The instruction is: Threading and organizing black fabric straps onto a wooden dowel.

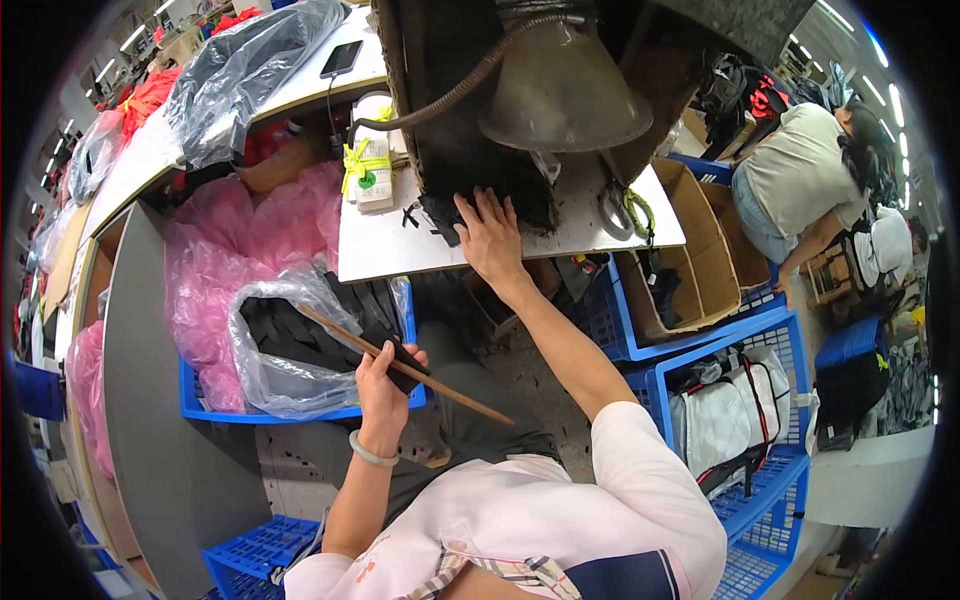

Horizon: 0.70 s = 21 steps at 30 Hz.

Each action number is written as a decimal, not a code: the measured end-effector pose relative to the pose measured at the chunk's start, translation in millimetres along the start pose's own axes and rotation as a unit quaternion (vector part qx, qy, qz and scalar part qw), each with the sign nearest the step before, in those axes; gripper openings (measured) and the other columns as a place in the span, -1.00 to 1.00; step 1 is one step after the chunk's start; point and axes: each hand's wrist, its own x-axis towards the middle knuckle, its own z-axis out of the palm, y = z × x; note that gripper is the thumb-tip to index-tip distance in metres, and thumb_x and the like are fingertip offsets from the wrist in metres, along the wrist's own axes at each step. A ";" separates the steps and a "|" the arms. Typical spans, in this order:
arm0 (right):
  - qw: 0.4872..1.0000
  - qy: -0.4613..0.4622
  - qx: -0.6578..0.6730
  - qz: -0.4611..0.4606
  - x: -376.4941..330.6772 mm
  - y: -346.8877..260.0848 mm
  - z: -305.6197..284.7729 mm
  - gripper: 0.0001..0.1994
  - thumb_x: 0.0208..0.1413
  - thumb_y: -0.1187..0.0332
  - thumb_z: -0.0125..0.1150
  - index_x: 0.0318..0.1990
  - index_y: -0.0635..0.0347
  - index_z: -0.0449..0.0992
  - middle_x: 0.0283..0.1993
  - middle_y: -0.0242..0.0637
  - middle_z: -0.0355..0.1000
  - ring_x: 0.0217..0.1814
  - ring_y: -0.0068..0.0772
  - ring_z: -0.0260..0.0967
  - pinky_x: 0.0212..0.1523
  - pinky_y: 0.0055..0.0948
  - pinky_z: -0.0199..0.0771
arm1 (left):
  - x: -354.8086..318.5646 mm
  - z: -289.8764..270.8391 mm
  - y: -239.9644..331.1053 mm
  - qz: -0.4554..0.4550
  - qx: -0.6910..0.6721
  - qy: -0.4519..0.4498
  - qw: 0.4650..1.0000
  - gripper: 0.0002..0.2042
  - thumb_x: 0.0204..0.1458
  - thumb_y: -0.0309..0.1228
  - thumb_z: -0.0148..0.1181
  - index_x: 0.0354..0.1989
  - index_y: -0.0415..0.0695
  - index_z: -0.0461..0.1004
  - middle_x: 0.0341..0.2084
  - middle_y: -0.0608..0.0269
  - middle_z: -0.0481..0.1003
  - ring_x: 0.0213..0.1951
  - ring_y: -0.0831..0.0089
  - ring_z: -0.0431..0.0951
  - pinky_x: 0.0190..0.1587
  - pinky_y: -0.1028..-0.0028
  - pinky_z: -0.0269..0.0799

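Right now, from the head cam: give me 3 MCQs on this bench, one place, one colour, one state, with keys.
1. Where does the right hand rest?
A. on the black piece lying on the white board
B. inside the cardboard box
C. on the phone

2. What colour is the crate holding the clear bag of black pieces?
A. red
B. blue
C. green

3. What is the left hand doing?
A. lying open and empty
B. gripping a thin brown stick together with a black piece
C. holding scissors

Key: 1 A, fingers spread on the black piece; 2 B, blue rim shows below the bag; 3 B, fingers close around stick and piece.
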 end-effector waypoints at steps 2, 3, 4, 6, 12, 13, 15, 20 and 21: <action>1.000 -0.007 -0.009 -0.001 0.7 -1.4 0.2 -0.47 -0.04 0.30 0.24 0.14 0.08 0.30 0.19 -0.02 0.21 0.29 0.00 0.10 0.28 0.02 -0.01 | 1.1 1.6 -0.1 -0.002 0.002 0.004 1.000 -0.89 0.13 -0.46 0.03 -0.28 -0.23 0.30 -0.46 0.06 0.48 -0.39 0.23 0.55 -0.21 0.25 0.52; 1.000 0.014 0.002 0.004 0.4 -1.2 -1.0 -0.49 -0.03 0.28 0.23 0.13 0.09 0.31 0.18 -0.03 0.22 0.28 0.00 0.11 0.27 0.01 -0.01 | 1.7 2.8 -0.2 -0.004 0.003 0.007 1.000 -0.90 0.13 -0.46 0.03 -0.28 -0.22 0.30 -0.46 0.06 0.48 -0.39 0.23 0.55 -0.21 0.25 0.52; 0.999 0.033 0.013 0.008 1.4 -3.8 -6.0 -0.50 -0.02 0.27 0.23 0.12 0.11 0.32 0.17 -0.03 0.23 0.27 -0.01 0.13 0.27 0.01 0.00 | 2.0 3.9 0.3 -0.006 0.004 0.008 1.000 -0.90 0.13 -0.46 0.03 -0.28 -0.22 0.30 -0.46 0.06 0.48 -0.39 0.23 0.55 -0.21 0.25 0.52; 0.998 0.047 0.033 0.001 -1.1 -7.0 -19.5 -0.54 -0.03 0.27 0.24 0.07 0.14 0.36 0.14 -0.04 0.26 0.24 -0.01 0.16 0.26 0.00 0.02 | 3.4 7.5 0.6 -0.001 0.009 -0.005 1.000 -0.89 0.13 -0.45 0.04 -0.28 -0.21 0.30 -0.45 0.06 0.49 -0.38 0.24 0.55 -0.20 0.26 0.52; 0.935 -0.122 0.330 0.033 -74.4 -80.3 -104.5 -0.71 -0.05 0.39 0.28 -0.15 0.25 0.44 -0.26 -0.15 0.48 -0.26 -0.15 0.47 -0.23 -0.29 0.46 | 11.6 13.0 -3.5 0.042 -0.018 -0.011 0.999 -0.85 0.13 -0.44 0.07 -0.22 -0.22 0.27 -0.32 0.02 0.50 -0.26 0.20 0.56 -0.11 0.27 0.51; 0.923 -0.168 0.341 0.063 -87.5 -88.4 -111.8 -0.73 -0.02 0.43 0.25 -0.15 0.27 0.42 -0.31 -0.17 0.49 -0.32 -0.22 0.49 -0.31 -0.37 0.48 | 11.9 20.3 -6.2 0.039 -0.020 -0.006 0.999 -0.85 0.13 -0.44 0.07 -0.22 -0.22 0.27 -0.32 0.02 0.50 -0.26 0.20 0.56 -0.11 0.27 0.51; 0.887 -0.194 0.391 0.153 -108.1 -94.2 -111.2 -0.77 0.01 0.45 0.22 -0.16 0.29 0.40 -0.34 -0.17 0.48 -0.33 -0.31 0.48 -0.32 -0.42 0.47 | 8.8 39.6 -10.4 0.064 -0.030 -0.050 0.996 -0.84 0.13 -0.46 0.07 -0.21 -0.24 0.25 -0.24 -0.03 0.49 -0.18 0.19 0.55 -0.04 0.28 0.48; 0.801 -0.168 0.505 0.275 -110.2 -88.1 -103.4 -0.87 0.11 0.50 0.09 -0.20 0.31 0.37 -0.37 -0.28 0.46 -0.35 -0.59 0.41 -0.36 -0.58 0.42 | -6.4 56.3 -4.7 0.046 -0.043 -0.147 0.987 -0.73 0.19 -0.51 -0.10 0.02 -0.36 0.22 -0.03 -0.09 0.39 0.00 0.13 0.46 0.08 0.26 0.40; 0.766 -0.164 0.532 0.322 -106.1 -84.9 -108.9 -0.90 0.11 0.47 0.10 -0.23 0.29 0.40 -0.40 -0.36 0.43 -0.39 -0.61 0.38 -0.38 -0.60 0.40 | -5.0 55.9 -3.5 0.033 -0.059 -0.158 0.985 -0.72 0.20 -0.51 -0.15 0.05 -0.38 0.20 -0.01 -0.09 0.38 0.02 0.13 0.44 0.10 0.26 0.38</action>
